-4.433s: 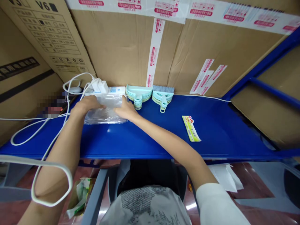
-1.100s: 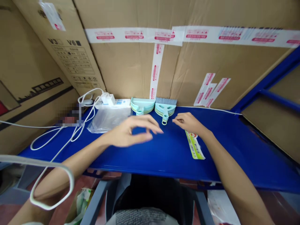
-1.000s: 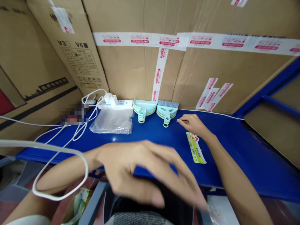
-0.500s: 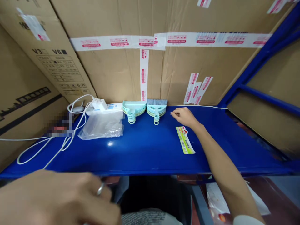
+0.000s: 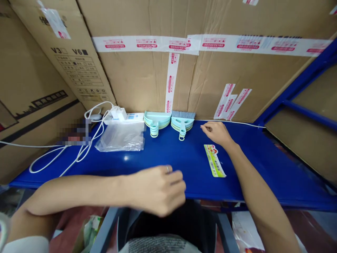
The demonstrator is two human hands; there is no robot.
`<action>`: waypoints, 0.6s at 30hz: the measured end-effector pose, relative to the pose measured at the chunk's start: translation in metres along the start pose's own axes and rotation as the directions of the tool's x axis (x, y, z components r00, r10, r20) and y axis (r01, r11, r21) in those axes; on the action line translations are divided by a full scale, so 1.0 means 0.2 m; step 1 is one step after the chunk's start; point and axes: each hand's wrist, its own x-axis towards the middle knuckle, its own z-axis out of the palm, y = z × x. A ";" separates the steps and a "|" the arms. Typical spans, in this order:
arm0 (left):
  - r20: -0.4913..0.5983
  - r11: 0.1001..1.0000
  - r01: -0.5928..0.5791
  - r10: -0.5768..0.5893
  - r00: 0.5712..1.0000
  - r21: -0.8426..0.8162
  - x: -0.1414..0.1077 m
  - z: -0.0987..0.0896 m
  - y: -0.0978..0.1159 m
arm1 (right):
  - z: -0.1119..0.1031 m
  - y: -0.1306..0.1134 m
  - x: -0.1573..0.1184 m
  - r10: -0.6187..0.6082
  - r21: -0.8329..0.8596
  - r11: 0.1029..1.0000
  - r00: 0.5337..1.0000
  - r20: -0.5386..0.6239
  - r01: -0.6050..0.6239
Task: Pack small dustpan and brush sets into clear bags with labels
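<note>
My left hand [image 5: 160, 189] hovers over the front edge of the blue table, back up and fingers curled in, with a ring on one finger. Nothing shows in it, though its palm is hidden. Loosely closed, my right hand [image 5: 217, 133] rests on the tabletop to the right of the brushes, with nothing visible in its fingers. Just below it lies a green and white label card [image 5: 214, 161]. Nested light-green dustpans [image 5: 157, 119] stand against the cardboard, beside stacked small brushes [image 5: 182, 123] with grey bristles.
A clear plastic bag [image 5: 121, 137] lies on the left of the blue table [image 5: 158, 158], before a white power strip [image 5: 131, 117] with a plugged-in adapter [image 5: 118, 113]. White cables [image 5: 81, 153] loop at the far left. Taped cardboard [image 5: 137, 77] walls the back.
My left hand has swung in from the lower left to the table's front edge at the middle. My right hand stays resting in place. The camera view has shifted slightly.
</note>
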 end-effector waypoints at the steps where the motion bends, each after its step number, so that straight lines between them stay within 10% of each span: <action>1: -0.043 0.998 -0.028 0.031 0.999 0.057 0.00 0.06 -0.07 | -0.01 -0.01 0.00 0.000 -0.003 1.000 1.000 -0.017 0.000; 8: -0.271 0.949 0.076 0.010 0.962 0.307 -0.21 0.37 -0.40 | 0.00 -0.06 0.00 -0.028 -0.027 0.999 0.998 -0.054 0.027; 18: -0.289 0.923 0.309 -0.239 0.927 0.228 -0.29 0.32 -0.45 | 0.02 -0.08 0.01 0.068 -0.127 0.989 0.997 -0.019 -0.070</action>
